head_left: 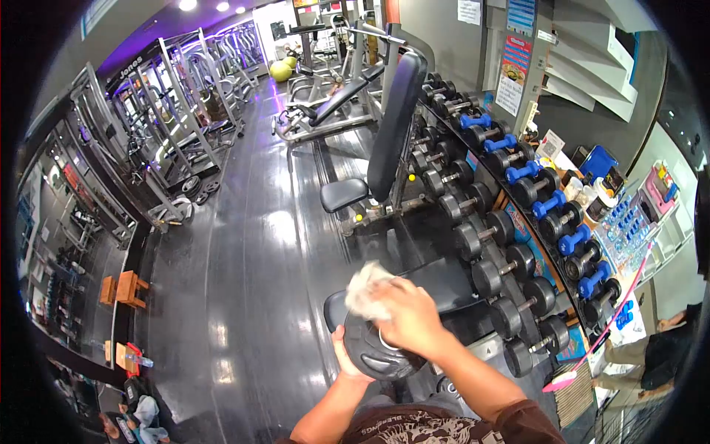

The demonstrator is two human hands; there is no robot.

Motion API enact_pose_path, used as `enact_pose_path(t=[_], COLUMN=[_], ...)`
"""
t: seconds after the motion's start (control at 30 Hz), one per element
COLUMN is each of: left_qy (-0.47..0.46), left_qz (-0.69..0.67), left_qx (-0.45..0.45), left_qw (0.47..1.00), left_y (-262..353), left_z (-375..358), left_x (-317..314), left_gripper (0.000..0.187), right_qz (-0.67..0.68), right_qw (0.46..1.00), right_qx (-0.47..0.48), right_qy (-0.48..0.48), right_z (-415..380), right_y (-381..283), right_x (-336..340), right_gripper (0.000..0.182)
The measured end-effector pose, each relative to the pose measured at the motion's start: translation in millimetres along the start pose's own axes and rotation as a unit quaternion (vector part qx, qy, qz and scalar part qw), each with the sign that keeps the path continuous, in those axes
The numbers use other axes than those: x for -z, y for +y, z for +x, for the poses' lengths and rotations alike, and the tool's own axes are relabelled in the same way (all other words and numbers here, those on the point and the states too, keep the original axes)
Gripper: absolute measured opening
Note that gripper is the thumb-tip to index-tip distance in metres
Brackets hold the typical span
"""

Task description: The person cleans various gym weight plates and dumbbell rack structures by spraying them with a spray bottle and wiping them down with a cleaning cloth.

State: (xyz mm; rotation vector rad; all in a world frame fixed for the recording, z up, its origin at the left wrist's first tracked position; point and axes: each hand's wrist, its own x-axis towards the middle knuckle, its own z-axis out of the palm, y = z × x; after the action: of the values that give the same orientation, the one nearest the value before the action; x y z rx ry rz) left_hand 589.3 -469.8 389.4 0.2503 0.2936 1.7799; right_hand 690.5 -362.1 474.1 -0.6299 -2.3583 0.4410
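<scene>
Both forearms reach forward: right hand point(410, 314) pressed palm-down, fingers spread; left hand point(347, 362) cupped beneath, gripping.

The left hand point(346, 360) holds a black weight plate point(381, 348) from below, over a padded bench point(436, 285) — the right hand point(409, 314) presses a pale cloth point(362, 288) onto the plate's top. Just beside them on the right stands a dumbbell rack point(518, 251) — black and blue weights.

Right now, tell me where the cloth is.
In the head view, the cloth sits lower centre, pressed under the right hand against the weight plate that the left hand holds, just left of the dumbbell rack.
</scene>
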Motion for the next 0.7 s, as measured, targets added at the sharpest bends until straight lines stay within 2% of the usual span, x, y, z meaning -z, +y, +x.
enact_pose_path(t=[0.03,0.1,0.17,0.2,0.23,0.27,0.3,0.33,0.43,0.5,0.53,0.57,0.63,0.7], left_qy=[0.051,0.048,0.003,-0.027,-0.019,0.009,0.037,0.097,0.054,0.036,-0.017,-0.071,-0.022,0.017], left_qz=[0.039,0.037,-0.142,-0.142,-0.313,-0.473,-0.246,0.008,0.009,-0.032,-0.049,-0.065,-0.058,-0.032], left_qx=[-0.021,-0.039,0.008,0.037,0.093,0.147,0.074,0.028,0.009,0.010,0.009,0.008,-0.003,-0.017], left_qw=[0.998,0.997,0.990,0.989,0.945,0.869,0.966,0.995,0.998,0.999,0.999,0.995,0.998,0.999], left_y=[1.7,2.9,15.2,19.7,22.5,25.3,25.5,25.7,25.3,21.5,19.1,18.1,16.5,16.1], left_z=[-0.1,-2.2,0.2,0.0,-6.9,-13.7,-15.0,-16.3,-11.9,-12.8,-12.6,-11.2,-13.5,-14.0], left_x=[-5.4,9.3,30.2,41.6,35.2,28.6,24.4,20.2,17.1,-5.0,4.2,7.8,-5.2,-9.0], left_gripper=[0.084,0.084,0.081,0.084,0.087,0.089,0.092,0.095,0.098,0.095,0.094,0.094,0.092,0.091], right_qz=[-0.093,-0.084,-0.076,-0.070,-0.046,-0.021,0.005,0.039,0.023,-0.010,-0.016,-0.003,-0.013,-0.043], right_qw=[0.995,0.990,0.982,0.976,0.972,0.967,0.961,0.962,0.992,0.999,0.999,0.998,0.995,0.992], right_qx=[0.025,0.070,0.126,0.150,0.163,0.175,0.186,0.168,0.031,0.029,0.040,0.042,0.020,0.036], right_qy=[-0.025,-0.094,-0.122,-0.140,-0.161,-0.183,-0.205,-0.211,-0.123,-0.015,-0.007,-0.045,-0.099,-0.110], right_z=[-6.5,-24.0,-46.7,-56.2,-64.2,-72.9,-80.4,-83.0,-56.8,-20.1,-2.9,6.3,-0.7,-14.3], right_y=[-8.5,-22.5,-37.5,-39.4,-37.2,-34.6,-31.3,-27.1,-14.0,-4.6,1.1,6.9,7.5,7.7], right_x=[-11.3,-15.7,-10.4,-5.3,-2.1,1.5,6.1,11.9,30.5,38.0,34.3,27.6,9.9,13.8], right_gripper=[0.053,0.056,0.060,0.064,0.062,0.060,0.057,0.058,0.059,0.059,0.062,0.062,0.062,0.065])
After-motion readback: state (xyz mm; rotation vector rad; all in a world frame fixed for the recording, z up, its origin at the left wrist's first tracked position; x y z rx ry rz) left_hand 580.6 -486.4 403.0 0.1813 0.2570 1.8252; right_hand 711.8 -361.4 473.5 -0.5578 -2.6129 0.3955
